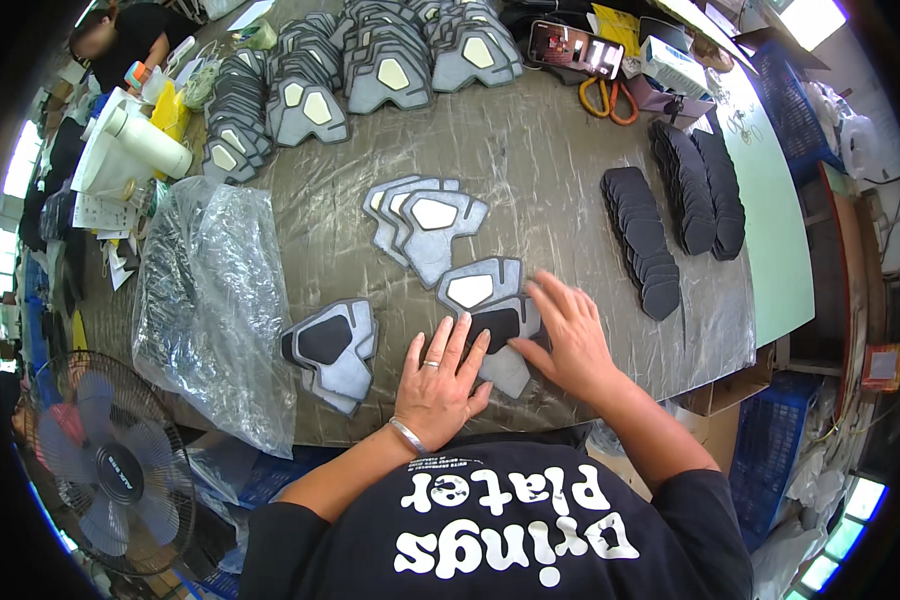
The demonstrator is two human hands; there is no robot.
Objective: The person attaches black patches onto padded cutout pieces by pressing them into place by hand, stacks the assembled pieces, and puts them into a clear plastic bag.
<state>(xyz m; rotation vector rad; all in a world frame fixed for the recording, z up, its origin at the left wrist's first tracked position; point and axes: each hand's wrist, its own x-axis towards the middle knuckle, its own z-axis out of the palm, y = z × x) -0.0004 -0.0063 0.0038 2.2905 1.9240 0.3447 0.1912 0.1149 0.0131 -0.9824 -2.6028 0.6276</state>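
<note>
My left hand [440,382] lies flat with its fingers stretched out, the tips on a black padded patch [497,326] set on a grey shaped piece [505,372]. At that piece's right edge is my right hand [574,340], thumb and fingers apart, nothing visibly gripped. Just above, partly under it, lies another grey piece with a white patch [472,290]. To the left of my left hand sits a small stack of grey pieces, its top one bearing a black patch [324,340]. Beyond my hands several overlapping grey pieces [435,213] show white patches.
Piles of grey pieces [390,80] line the far side. Stacks of black patches [642,245] lie at the right. A phone [575,50], scissors [610,102], plastic bag [210,310], bottle [148,143] and fan [110,465] surround the work area. A person [130,45] is at far left.
</note>
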